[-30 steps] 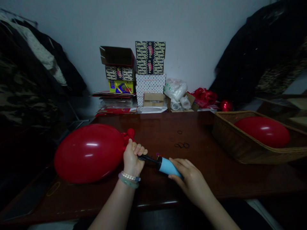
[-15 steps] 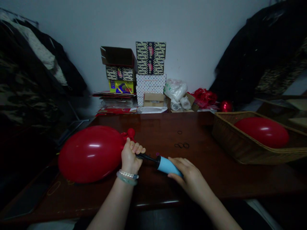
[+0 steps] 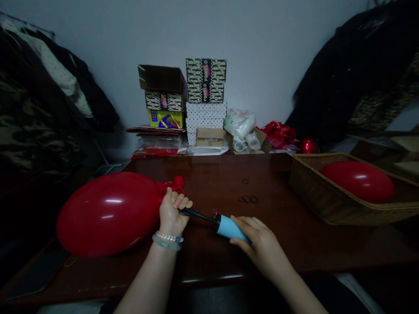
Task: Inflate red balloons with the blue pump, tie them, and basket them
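Observation:
A large inflated red balloon [image 3: 109, 213] lies at the left of the brown table, its neck end at my left hand [image 3: 174, 212]. That hand is closed round the balloon's neck and the black nozzle end of a hand pump. The pump's light blue barrel [image 3: 231, 228] is gripped by my right hand [image 3: 257, 237], fingers above and thumb below. A black rod shows between the two hands. Behind my left hand are small uninflated red balloons [image 3: 177, 183]. Several black rubber bands [image 3: 248, 199] rest beyond the pump.
A wicker basket [image 3: 330, 213] holding another red balloon [image 3: 360, 181] stands at the right. Stacked boxes [image 3: 206, 80], plastic bags [image 3: 240, 123] and red foil items [image 3: 278, 134] line the wall behind the table [image 3: 209, 168]. Dark clothes hang on both sides.
The balloon looks bigger and reaches further left. My left hand has shifted slightly left with the nozzle, and more of the rod shows. The right hand has barely moved.

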Demonstrator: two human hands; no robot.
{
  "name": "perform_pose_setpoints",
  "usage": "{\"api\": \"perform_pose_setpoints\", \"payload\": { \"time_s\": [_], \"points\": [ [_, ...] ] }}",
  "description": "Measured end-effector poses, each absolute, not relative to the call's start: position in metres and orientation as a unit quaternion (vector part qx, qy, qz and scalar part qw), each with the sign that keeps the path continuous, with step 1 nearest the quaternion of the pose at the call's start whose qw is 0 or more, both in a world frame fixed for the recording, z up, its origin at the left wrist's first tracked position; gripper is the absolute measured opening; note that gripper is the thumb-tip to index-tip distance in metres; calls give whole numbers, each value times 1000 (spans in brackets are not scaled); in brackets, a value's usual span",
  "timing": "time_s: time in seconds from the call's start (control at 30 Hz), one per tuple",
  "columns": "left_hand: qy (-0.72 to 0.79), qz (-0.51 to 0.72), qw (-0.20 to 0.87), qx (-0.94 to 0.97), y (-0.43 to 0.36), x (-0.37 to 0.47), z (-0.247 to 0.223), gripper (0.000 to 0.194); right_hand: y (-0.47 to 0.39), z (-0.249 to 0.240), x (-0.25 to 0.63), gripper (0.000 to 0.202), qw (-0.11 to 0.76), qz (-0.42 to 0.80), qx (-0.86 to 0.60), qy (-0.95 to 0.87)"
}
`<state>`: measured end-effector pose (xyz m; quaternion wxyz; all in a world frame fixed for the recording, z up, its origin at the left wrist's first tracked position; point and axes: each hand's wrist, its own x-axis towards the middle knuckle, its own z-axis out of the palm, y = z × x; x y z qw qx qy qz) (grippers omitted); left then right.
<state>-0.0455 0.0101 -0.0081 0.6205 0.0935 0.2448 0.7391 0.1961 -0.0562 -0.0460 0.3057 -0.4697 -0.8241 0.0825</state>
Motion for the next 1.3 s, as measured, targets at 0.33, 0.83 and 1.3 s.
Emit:
{"api": "perform_pose_setpoints", "payload": {
  "time_s": [0.33, 0.83, 1.3],
  "points": [
    [273, 701, 651, 106, 2, -7, -18, 50, -58, -57, 179, 53, 301, 77, -483, -819],
    [242, 756, 599, 105, 12, -66, -4, 47, -52, -43, 202, 47, 295, 132, -468, -822],
    [251, 721, 638, 100, 7, -27, -13, 46, -61, -47, 180, 50, 322, 53, -474, -818]
  ]
}}
